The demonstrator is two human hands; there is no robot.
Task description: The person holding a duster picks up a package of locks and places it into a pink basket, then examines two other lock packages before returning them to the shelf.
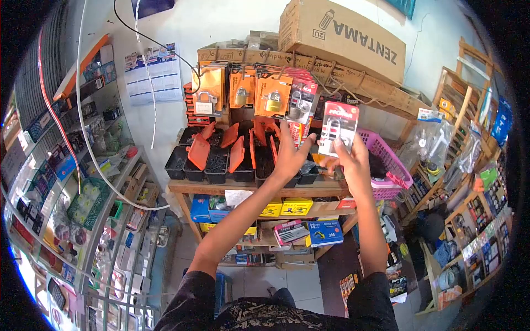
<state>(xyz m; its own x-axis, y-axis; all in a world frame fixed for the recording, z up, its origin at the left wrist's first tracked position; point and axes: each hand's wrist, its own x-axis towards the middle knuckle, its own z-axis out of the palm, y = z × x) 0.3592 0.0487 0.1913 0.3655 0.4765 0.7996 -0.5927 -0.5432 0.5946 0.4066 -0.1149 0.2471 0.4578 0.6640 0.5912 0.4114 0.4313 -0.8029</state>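
Note:
My right hand [351, 157] grips a padlock pack [338, 124], a white card with a red top band and a padlock under clear plastic. The thumb lies across the card's lower part. To its left, my left hand [289, 158] reaches up with thumb and forefinger apart, close below a hanging padlock pack [301, 103] with a grey and red card. Red and white striped packaging [298, 131] shows between thumb and forefinger. Orange-carded padlocks [273, 98] hang in rows to the left, one with a brass-coloured body [242, 95].
Black bins [215, 175] with orange scoop-like pieces [199, 151] stand on the wooden shelf under the hanging packs. A pink basket [395, 160] sits at the right. A large cardboard box [342, 38] rests on top. Glass shelving [118, 187] lines the left side.

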